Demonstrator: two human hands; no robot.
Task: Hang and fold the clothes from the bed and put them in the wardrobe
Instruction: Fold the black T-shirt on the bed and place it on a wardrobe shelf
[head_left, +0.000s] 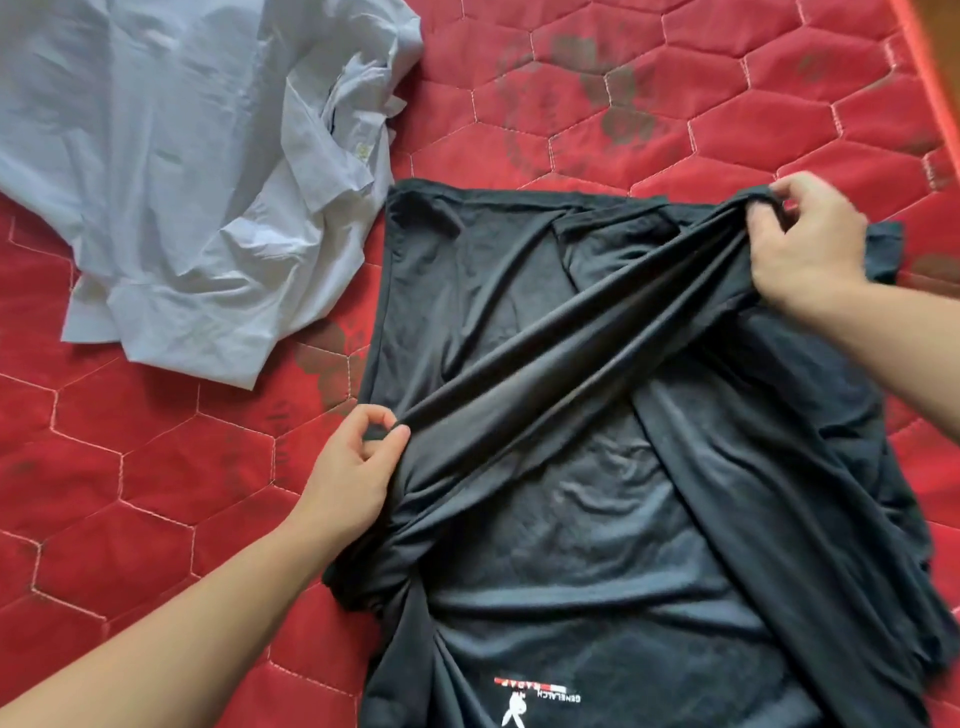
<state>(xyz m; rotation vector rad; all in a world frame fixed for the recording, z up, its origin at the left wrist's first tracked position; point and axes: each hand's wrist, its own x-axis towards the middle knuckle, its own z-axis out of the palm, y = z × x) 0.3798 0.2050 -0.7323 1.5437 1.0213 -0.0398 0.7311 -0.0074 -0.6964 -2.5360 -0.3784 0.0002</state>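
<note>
Black T-shirt (597, 519) print reads "GENELACH" (upside down, rest blurred)

Red quilted mattress (727, 104) — dark stains.

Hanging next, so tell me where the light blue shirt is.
The light blue shirt lies crumpled at upper left on the red quilted mattress, beside the black T-shirt.

Black, pale blue, red

The T-shirt (519, 322) is black with a small white-and-red print; the shirt (156, 156) pale blue; the bed (727, 93) red, hexagon-quilted, darkly blotched.
</note>
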